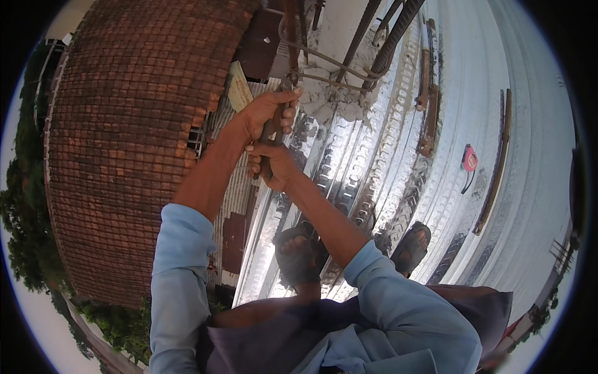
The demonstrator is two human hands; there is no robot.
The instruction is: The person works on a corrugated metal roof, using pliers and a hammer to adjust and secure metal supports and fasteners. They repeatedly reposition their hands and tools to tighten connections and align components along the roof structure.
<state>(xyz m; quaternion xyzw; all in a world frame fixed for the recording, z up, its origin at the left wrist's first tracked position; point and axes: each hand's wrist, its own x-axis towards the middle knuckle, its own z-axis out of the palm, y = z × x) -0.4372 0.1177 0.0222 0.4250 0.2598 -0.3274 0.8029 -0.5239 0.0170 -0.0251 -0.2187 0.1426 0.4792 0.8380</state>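
Note:
Both of my hands are closed round a long, dark metal tool (269, 132) whose exact kind I cannot make out. My left hand (269, 113) grips it higher up, thumb stretched along toward the bars. Just below, my right hand (273, 163) wraps its lower end. The tool's upper end meets a rusty upright reinforcing bar (291, 37) near a bent steel stirrup (330, 79); the exact contact is too small to tell. Thicker ribbed rebar (398, 37) rises to the right. Rough grey concrete (321, 103) lies at the foot of the bars.
My sandalled feet (300, 255) stand on shiny ribbed metal sheeting (529, 124). Rusty metal strips (430, 124) and a pink tape measure (469, 161) lie on it to the right. At left, beyond the sheeting's edge, are a yellowish board (238, 87) and a lower tiled roof (137, 137).

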